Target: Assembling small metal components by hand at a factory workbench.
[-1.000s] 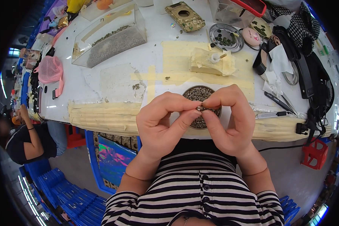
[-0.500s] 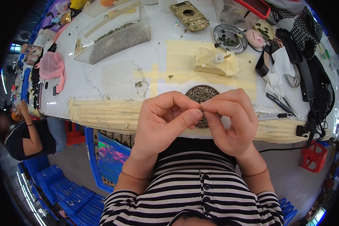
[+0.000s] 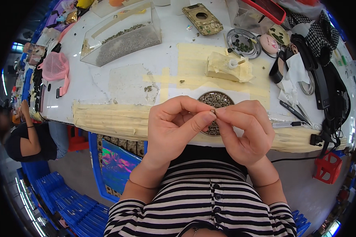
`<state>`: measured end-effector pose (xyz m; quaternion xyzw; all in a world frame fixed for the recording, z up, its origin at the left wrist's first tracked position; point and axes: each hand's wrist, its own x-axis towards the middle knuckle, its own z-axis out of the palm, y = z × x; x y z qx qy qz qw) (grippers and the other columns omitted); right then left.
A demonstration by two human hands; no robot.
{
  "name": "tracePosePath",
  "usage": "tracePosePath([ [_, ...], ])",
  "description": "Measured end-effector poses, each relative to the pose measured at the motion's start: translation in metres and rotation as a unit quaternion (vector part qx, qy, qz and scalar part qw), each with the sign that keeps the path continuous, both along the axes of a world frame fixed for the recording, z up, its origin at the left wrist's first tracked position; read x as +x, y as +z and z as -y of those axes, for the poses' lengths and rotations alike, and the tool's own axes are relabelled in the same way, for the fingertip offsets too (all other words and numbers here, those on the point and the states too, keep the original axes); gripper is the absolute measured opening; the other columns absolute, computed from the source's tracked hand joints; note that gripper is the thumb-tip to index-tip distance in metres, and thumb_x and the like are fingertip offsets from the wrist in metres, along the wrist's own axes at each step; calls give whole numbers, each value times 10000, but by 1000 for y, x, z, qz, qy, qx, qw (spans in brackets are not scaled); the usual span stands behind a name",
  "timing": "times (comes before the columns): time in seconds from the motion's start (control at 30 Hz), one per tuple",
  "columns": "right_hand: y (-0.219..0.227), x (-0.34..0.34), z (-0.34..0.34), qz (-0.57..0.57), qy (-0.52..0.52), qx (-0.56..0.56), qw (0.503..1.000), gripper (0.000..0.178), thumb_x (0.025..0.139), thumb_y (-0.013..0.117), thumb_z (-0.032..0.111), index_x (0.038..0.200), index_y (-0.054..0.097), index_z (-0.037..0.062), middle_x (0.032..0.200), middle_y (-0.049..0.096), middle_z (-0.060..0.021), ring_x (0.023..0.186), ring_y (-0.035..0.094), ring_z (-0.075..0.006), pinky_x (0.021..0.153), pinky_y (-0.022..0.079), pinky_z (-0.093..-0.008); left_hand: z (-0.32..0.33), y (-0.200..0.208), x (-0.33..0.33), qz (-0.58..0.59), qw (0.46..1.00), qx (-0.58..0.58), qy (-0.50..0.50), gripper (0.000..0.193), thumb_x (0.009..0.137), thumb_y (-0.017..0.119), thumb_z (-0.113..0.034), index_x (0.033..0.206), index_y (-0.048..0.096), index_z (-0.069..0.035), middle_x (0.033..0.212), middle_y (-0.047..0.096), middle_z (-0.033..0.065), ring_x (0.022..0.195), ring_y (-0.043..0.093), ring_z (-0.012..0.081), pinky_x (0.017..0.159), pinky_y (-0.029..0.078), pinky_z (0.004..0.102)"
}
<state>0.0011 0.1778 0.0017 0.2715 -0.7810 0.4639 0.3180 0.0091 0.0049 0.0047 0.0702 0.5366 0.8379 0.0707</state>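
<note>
My left hand [image 3: 168, 128] and my right hand [image 3: 247, 132] meet above the near edge of the table, each closed in a pinch of thumb and index finger. Between the fingertips sits a tiny brownish-grey part [image 3: 213, 111], too small to make out in detail. Directly behind and under the fingers stands a round dish [image 3: 215, 91], filled with many small parts [image 3: 214, 99] of similar colour. My fingers hide some of the dish. Beyond it lies a block covered in masking tape [image 3: 227, 72], with a small white cup and a stick on top.
A clear bin [image 3: 156, 29] of small parts stands far left, a camouflage toy tank hull [image 3: 207, 25] far centre. Right are a metal dish [image 3: 258, 46] of dark green pieces, tweezers [image 3: 292, 108] and a cutter knife [image 3: 284, 124]. Another person [image 3: 25, 140] sits at left.
Both hands stay joined at the fingertips; my right fingers have shifted slightly down, and the tiny part shows more clearly. The whole view has shifted a little.
</note>
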Motion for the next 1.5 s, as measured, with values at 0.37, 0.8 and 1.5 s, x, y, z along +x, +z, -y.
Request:
tracePosePath([
  [0.37,-2,0,1,33,-5,-21,999,246,704,786,-70,908,690,27,817,662,-76,693,610,-203,586,479,-286,-5,1,4,-135,977,-151,70,181,863,707,67,1044,711,57,960,692,108,846,655,135,748,527,240],
  [0.8,-1,1,3,44,5,-29,999,232,710,770,-83,907,691,11,824,666,-88,706,620,-216,600,494,-296,-8,-4,-1,-283,905,-269,168,220,777,765,70,987,729,15,860,691,109,741,658,192,664,514,276],
  [1.5,1,57,-55,287,383,-73,875,163,840,754,95,972,725,4,940,710,-115,790,672,-243,668,518,-313,-1,-11,-6,-314,842,-387,205,216,748,760,71,947,731,-7,825,669,106,715,642,228,627,510,300],
])
